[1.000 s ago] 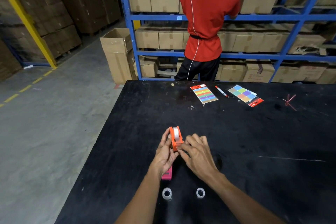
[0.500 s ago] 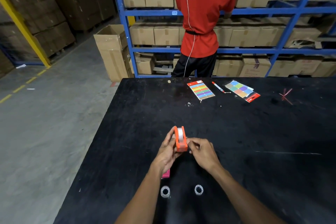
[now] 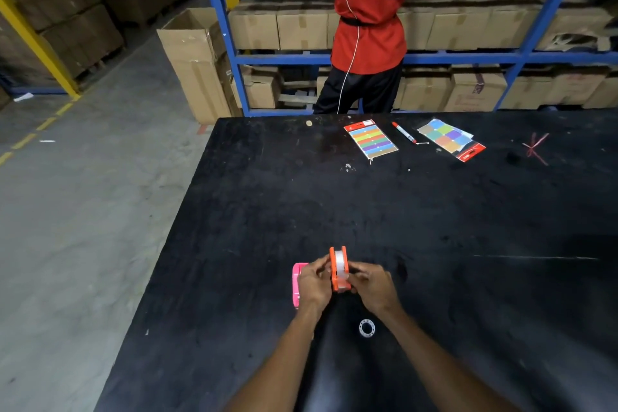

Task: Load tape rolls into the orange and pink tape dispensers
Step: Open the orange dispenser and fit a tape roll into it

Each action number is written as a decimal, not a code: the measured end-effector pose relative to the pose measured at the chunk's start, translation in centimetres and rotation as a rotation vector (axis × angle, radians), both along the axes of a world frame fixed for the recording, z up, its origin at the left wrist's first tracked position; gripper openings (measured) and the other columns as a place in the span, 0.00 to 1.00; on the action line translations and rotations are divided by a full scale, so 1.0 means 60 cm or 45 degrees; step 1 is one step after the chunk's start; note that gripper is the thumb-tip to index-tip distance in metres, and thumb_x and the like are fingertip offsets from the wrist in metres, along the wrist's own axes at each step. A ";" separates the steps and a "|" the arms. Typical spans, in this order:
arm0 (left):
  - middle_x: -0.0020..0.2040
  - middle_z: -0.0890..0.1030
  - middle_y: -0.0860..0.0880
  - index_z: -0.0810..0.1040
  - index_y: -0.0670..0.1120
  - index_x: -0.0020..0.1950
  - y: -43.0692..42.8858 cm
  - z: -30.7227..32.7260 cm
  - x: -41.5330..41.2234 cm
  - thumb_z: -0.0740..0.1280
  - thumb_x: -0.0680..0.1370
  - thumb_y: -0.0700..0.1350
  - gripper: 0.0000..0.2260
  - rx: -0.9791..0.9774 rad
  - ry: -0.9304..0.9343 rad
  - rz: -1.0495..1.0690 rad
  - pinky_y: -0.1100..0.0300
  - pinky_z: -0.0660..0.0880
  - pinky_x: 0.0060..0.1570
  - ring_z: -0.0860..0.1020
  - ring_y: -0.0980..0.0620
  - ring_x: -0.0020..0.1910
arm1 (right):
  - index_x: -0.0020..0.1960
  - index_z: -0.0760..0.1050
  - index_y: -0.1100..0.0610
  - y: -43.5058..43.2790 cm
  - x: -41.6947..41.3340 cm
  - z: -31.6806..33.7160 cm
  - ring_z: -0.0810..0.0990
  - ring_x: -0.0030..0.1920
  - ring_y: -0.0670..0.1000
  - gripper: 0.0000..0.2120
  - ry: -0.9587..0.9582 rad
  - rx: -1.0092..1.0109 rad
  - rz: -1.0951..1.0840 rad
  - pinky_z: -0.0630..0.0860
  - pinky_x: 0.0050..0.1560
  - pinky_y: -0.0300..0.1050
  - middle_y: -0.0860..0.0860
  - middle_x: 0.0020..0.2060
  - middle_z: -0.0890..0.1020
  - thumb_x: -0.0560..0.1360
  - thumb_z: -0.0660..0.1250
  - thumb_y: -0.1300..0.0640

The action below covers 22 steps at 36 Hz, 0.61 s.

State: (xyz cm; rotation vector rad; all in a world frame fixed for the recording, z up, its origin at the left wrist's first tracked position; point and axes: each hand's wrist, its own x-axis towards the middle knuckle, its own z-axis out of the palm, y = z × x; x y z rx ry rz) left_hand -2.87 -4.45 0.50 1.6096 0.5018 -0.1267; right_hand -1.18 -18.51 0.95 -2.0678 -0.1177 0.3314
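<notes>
The orange tape dispenser is held upright just above the black table, with a clear tape roll seated between its two sides. My left hand grips its left side and my right hand pinches its right side near the lower front. The pink tape dispenser lies on the table just left of my left hand, partly hidden by it. One clear tape roll lies flat on the table below my right hand. A second loose roll seen earlier is hidden behind my left forearm.
At the table's far edge lie a colour-strip card, a red-capped marker and a pack of coloured squares. A person in a red shirt stands beyond the table at blue shelving with cardboard boxes. The table's left edge drops to grey floor.
Both hands kept hold of the orange dispenser and shifted slightly right relative to the pink dispenser, which now shows more beside my left hand. My left forearm now covers the left loose roll.
</notes>
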 end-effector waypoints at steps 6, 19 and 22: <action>0.28 0.83 0.45 0.83 0.38 0.32 -0.003 -0.060 0.012 0.54 0.77 0.29 0.22 0.021 0.084 -0.016 0.62 0.79 0.26 0.82 0.50 0.25 | 0.54 0.81 0.41 -0.009 0.028 -0.132 0.86 0.42 0.43 0.15 0.004 -0.262 0.087 0.82 0.43 0.48 0.43 0.43 0.87 0.70 0.63 0.45; 0.51 0.83 0.53 0.80 0.42 0.60 -0.008 -0.127 0.025 0.60 0.80 0.31 0.14 0.328 0.096 -0.389 0.61 0.75 0.56 0.79 0.53 0.51 | 0.53 0.83 0.48 0.003 0.034 -0.144 0.85 0.42 0.48 0.16 0.021 -0.399 0.071 0.79 0.42 0.46 0.49 0.44 0.87 0.69 0.63 0.48; 0.34 0.86 0.52 0.87 0.47 0.37 -0.011 -0.157 0.031 0.56 0.83 0.38 0.23 0.256 0.144 -0.174 0.60 0.79 0.42 0.83 0.54 0.35 | 0.52 0.84 0.49 0.005 0.039 -0.149 0.84 0.41 0.51 0.12 0.018 -0.451 0.077 0.74 0.39 0.43 0.51 0.43 0.87 0.71 0.66 0.53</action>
